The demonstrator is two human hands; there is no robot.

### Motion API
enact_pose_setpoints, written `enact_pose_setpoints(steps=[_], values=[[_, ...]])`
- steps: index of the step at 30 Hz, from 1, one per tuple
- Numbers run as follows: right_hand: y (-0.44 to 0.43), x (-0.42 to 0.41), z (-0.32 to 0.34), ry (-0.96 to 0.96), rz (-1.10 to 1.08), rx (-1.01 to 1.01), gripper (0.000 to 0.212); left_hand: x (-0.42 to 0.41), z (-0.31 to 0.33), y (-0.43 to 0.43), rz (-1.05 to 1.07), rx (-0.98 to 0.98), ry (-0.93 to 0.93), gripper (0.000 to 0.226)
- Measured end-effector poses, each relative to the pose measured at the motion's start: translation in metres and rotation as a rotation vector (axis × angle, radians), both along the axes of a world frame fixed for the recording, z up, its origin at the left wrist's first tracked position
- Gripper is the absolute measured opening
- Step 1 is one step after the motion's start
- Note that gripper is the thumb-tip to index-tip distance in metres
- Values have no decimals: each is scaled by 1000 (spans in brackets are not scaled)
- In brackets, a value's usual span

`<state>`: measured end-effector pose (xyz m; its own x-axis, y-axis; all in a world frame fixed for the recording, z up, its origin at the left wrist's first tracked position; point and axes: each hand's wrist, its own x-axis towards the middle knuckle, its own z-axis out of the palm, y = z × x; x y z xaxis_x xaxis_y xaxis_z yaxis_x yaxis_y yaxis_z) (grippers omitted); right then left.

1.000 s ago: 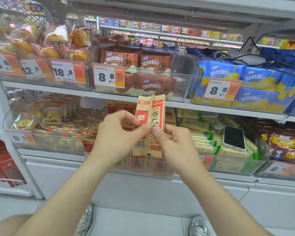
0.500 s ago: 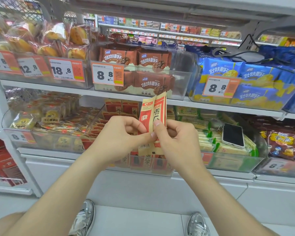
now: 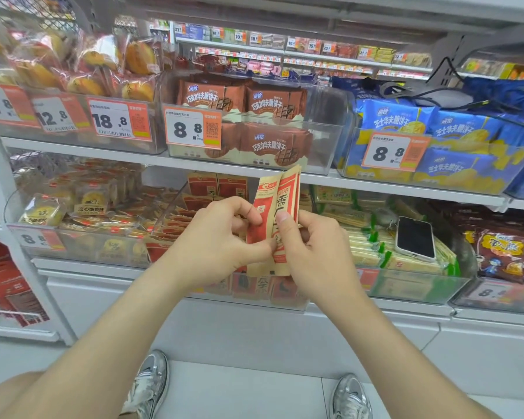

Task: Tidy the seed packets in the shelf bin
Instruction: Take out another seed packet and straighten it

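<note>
With our left hand [image 3: 215,240] and right hand [image 3: 312,246] close together, we pinch a few upright red-and-tan paper seed packets [image 3: 280,204] just above their clear plastic shelf bin [image 3: 169,208].

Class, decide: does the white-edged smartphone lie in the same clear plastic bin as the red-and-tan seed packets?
No: the white-edged smartphone lies on green-trimmed cream packets in the neighbouring clear bin to the right.

Both forearms are angled inward, the left grip [image 3: 221,237] and right grip [image 3: 312,246] set side by side, fingers curled and thumbs pressed onto the seed packets [image 3: 286,195].
</note>
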<state>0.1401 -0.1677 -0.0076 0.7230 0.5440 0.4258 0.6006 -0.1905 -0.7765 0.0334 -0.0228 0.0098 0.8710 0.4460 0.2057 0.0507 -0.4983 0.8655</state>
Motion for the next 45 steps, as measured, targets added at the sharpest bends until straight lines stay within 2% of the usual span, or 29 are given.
enact_pose_setpoints(steps=[4,8,12,15,18,22,27,28,30,34,37,42,45], values=[[1,1,0,121,10,64,31,-1,-2,-5,8,33,-1,35],[-2,0,4,295,145,97,19,-1,-2,-1,3,-57,-11,37],[-2,1,3,190,198,9,26,-1,-3,4,44,-39,11,33],[-3,0,3,177,213,-13,21,0,-5,3,49,-48,20,29],[-7,0,9,254,217,40,20,3,-3,1,5,-161,19,17],[-9,-5,17,430,239,114,23,1,3,2,-45,-308,19,17],[-9,-3,16,439,315,79,35,1,2,1,-68,-410,-36,13],[-10,-2,16,413,335,65,36,1,3,-1,-75,-454,-57,16],[-12,-1,16,361,371,55,36,1,5,-4,-104,-525,-79,37],[-14,0,14,324,390,89,33,-3,4,-7,-75,-429,-54,58],[-16,1,15,416,427,137,33,-4,1,-3,-69,-411,-59,60],[-20,5,14,481,474,131,34,-5,1,0,-79,-454,-59,45],[-21,5,12,487,466,128,34,-5,-1,-1,-64,-446,-33,51]])
